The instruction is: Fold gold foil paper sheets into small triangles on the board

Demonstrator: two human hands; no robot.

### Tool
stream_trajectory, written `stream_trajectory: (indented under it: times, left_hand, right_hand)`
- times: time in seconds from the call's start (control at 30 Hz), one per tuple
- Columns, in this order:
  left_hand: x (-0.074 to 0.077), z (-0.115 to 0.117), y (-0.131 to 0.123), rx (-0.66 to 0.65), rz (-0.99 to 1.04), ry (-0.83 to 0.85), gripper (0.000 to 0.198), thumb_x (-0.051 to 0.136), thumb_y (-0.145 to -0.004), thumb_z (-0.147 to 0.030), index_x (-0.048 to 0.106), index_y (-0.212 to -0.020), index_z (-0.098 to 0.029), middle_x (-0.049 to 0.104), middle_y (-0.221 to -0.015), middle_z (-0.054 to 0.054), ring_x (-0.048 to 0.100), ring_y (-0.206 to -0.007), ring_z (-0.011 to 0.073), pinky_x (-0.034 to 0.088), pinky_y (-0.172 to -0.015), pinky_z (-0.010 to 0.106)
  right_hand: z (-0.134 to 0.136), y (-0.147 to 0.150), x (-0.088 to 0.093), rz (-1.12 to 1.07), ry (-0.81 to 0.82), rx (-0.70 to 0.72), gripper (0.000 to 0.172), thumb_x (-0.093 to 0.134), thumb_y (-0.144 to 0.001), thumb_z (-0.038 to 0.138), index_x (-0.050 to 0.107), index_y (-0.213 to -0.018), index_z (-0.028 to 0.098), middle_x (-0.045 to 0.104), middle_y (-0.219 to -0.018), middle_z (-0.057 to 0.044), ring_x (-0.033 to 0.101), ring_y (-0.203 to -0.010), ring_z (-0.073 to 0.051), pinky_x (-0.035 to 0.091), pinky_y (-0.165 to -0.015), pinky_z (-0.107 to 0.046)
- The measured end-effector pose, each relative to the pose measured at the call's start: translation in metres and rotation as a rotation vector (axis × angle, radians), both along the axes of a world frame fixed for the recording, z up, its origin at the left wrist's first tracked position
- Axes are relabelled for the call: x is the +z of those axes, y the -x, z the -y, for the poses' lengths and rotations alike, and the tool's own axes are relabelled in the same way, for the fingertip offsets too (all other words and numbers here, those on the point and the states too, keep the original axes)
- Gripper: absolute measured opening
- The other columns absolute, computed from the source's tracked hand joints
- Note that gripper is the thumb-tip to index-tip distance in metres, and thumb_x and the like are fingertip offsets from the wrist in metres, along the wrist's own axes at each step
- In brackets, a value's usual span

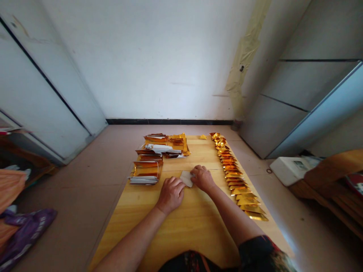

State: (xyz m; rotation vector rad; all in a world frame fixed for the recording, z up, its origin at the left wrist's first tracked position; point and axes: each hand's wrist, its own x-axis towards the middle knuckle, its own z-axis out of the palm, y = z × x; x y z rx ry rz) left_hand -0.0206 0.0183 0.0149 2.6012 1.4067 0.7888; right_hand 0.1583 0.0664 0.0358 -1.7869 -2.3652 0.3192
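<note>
Both my hands work close together on a pale folded piece of paper (186, 178) near the middle of the light wooden table (176, 215). My left hand (171, 194) has its fingers curled against the paper's lower edge. My right hand (202, 178) presses down on its upper right side, hiding part of it. To the left stand bundled stacks of gold foil and white paper (146, 170), with more stacks (164, 145) behind them. A long overlapping row of gold foil packets (235, 177) runs down the table's right side. One small gold piece (202, 136) lies at the far edge.
The table's far end stands against a white wall. Grey cabinet doors (309, 83) rise on the right, and a white device (290, 170) sits on a wooden piece of furniture (326, 185). A purple bag (25, 234) and orange cloth (10, 189) lie at the left.
</note>
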Motion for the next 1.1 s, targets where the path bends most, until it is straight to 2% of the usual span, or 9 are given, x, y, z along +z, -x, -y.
stream_trajectory:
  times: [0.13,0.23,0.33,0.57,0.77,0.93,1.1]
  left_hand:
    - [-0.006,0.003,0.001,-0.004,-0.048,0.031,0.023,0.051,-0.075,-0.013,0.062,-0.094,-0.021,0.061,-0.095,0.006,0.051,-0.092,0.0216,0.04,-0.08,0.038]
    - [-0.008,0.003,0.001,-0.003,-0.033,0.042,0.025,0.051,-0.074,-0.013,0.062,-0.095,-0.021,0.059,-0.097,0.006,0.05,-0.092,0.0213,0.041,-0.082,0.037]
    - [-0.006,0.004,0.001,0.0,-0.019,0.041,0.026,0.05,-0.074,-0.013,0.062,-0.095,-0.021,0.057,-0.099,0.007,0.05,-0.093,0.0212,0.042,-0.083,0.037]
    - [-0.009,0.005,0.001,0.02,-0.027,0.032,0.022,0.051,-0.074,-0.014,0.063,-0.09,-0.022,0.058,-0.103,0.007,0.052,-0.094,0.0218,0.041,-0.084,0.039]
    - [-0.011,0.005,0.002,0.052,-0.034,-0.002,0.015,0.049,-0.073,-0.011,0.06,-0.079,-0.019,0.058,-0.106,0.008,0.053,-0.094,0.0219,0.041,-0.085,0.038]
    - [-0.008,0.006,0.001,0.068,-0.041,-0.024,0.022,0.049,-0.073,-0.011,0.061,-0.089,-0.02,0.055,-0.11,0.009,0.052,-0.097,0.0226,0.04,-0.088,0.04]
    - [-0.006,0.007,0.0,0.091,-0.053,-0.006,0.038,0.051,-0.072,-0.012,0.06,-0.108,-0.023,0.052,-0.112,0.01,0.049,-0.104,0.0244,0.037,-0.088,0.041]
  right_hand:
    - [-0.001,-0.006,-0.005,-0.153,-0.028,0.041,0.035,0.051,-0.075,0.014,0.062,-0.108,0.021,0.06,-0.108,-0.007,0.053,-0.1,-0.02,0.043,-0.085,-0.032]
    - [0.002,-0.015,-0.012,-0.311,-0.098,0.176,0.048,0.051,-0.069,0.007,0.058,-0.115,0.018,0.056,-0.118,-0.009,0.051,-0.108,-0.018,0.041,-0.093,-0.03]
    - [0.01,-0.02,-0.018,-0.315,-0.122,0.246,0.047,0.053,-0.069,0.008,0.06,-0.114,0.021,0.055,-0.121,-0.008,0.051,-0.109,-0.019,0.042,-0.093,-0.032]
    - [0.017,-0.012,-0.026,-0.201,-0.139,0.194,0.034,0.05,-0.079,0.011,0.064,-0.107,0.023,0.065,-0.105,-0.005,0.055,-0.096,-0.017,0.04,-0.085,-0.029]
    - [0.013,-0.01,-0.026,-0.244,-0.11,0.176,0.027,0.049,-0.083,0.015,0.066,-0.104,0.022,0.067,-0.101,-0.005,0.056,-0.093,-0.017,0.039,-0.082,-0.029]
    - [0.013,-0.005,-0.021,-0.232,-0.109,0.088,0.022,0.05,-0.085,0.02,0.068,-0.099,0.021,0.067,-0.092,-0.004,0.056,-0.087,-0.015,0.038,-0.078,-0.025]
    - [0.012,0.004,-0.018,-0.138,-0.103,-0.028,0.022,0.049,-0.083,0.016,0.069,-0.089,0.022,0.065,-0.086,-0.004,0.055,-0.084,-0.015,0.036,-0.076,-0.023]
